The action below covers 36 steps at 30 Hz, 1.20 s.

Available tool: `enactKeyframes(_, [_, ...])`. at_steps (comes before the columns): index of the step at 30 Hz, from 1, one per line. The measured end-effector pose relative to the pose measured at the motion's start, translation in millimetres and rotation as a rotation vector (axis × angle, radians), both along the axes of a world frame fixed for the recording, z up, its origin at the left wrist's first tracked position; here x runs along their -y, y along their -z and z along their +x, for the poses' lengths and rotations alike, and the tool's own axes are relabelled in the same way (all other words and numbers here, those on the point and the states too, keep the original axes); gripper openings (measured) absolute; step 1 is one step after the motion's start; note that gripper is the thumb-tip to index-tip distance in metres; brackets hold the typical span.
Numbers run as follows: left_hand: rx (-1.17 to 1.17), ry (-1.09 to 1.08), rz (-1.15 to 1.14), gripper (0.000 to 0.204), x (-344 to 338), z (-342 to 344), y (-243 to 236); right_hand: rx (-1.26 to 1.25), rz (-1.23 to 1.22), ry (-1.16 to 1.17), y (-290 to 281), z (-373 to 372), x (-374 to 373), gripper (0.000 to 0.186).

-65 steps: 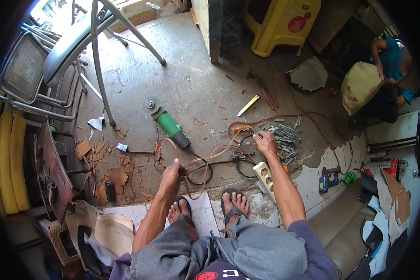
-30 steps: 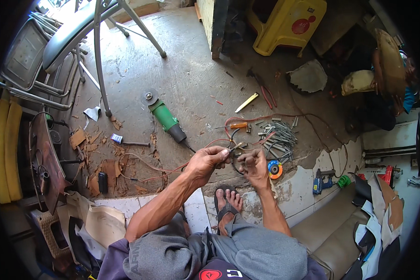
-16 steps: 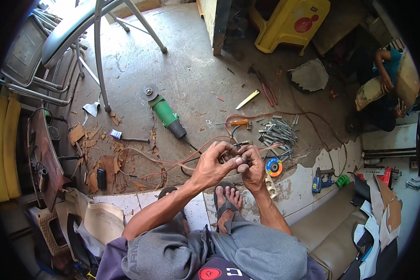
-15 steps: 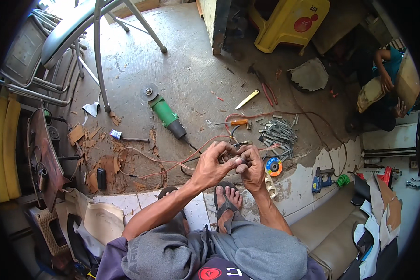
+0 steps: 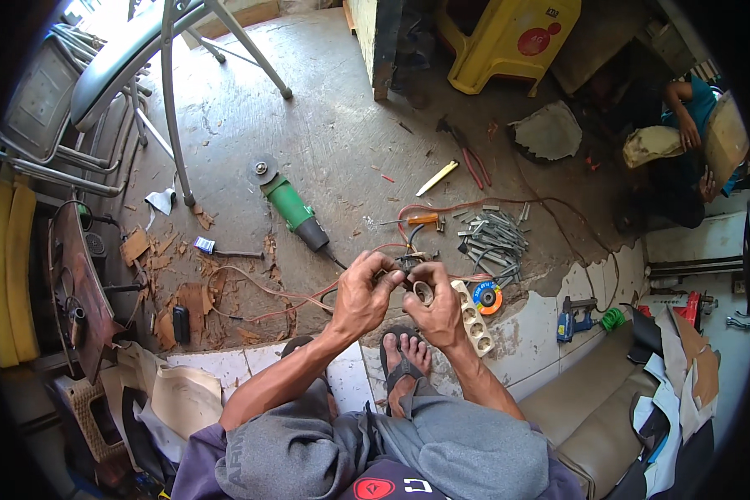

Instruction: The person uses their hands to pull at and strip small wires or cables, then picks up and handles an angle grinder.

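My left hand (image 5: 362, 296) and my right hand (image 5: 433, 308) are close together above my feet, fingers curled around a dark cord end with thin wires. A small pale round piece at my right fingers is too small to name. Reddish wires (image 5: 300, 296) loop across the floor around them. Beyond lie a green angle grinder (image 5: 290, 204), an orange-handled screwdriver (image 5: 422, 219) and a heap of grey metal strips (image 5: 496, 246). Behind my right hand are a cream power strip (image 5: 475, 329) and an orange-and-blue disc (image 5: 487, 297).
A folding chair (image 5: 121, 62) stands back left, a yellow stool (image 5: 508, 37) back right. Pliers (image 5: 479, 167) and a yellow knife (image 5: 437, 177) lie mid-floor. A co-worker (image 5: 683, 117) holds pads at right. A nail gun (image 5: 575, 321), cushion (image 5: 579, 392) and scraps (image 5: 183, 387) lie near me.
Earlier my hands were apart with the reddish cord; they came together. Since half a second ago they have separated slightly, showing more of the power strip. The co-worker's pads have shifted.
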<state>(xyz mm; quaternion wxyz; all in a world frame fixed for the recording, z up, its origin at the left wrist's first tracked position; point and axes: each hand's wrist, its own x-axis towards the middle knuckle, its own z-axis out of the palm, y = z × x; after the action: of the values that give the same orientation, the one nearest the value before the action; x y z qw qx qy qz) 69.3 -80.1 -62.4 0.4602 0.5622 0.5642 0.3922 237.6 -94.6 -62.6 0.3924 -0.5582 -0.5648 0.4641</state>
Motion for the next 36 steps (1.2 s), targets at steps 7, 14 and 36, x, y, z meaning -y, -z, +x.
enactKeyframes(7, [0.312, 0.111, -0.162, 0.042, -1.0, -1.8, -0.2, 0.191, 0.157, 0.018, -11.6, 7.0, -1.3, 0.015])
enactKeyframes(14, [0.471, 0.060, -0.241, 0.052, -6.7, -9.8, -0.3, 0.118, 0.047, 0.004, 16.5, 8.2, 6.3, 0.020])
enactKeyframes(36, [0.996, 0.101, -0.943, 0.021, -1.5, -41.8, -26.7, -0.442, 0.231, -0.272, 22.8, -26.2, -37.3, 0.020])
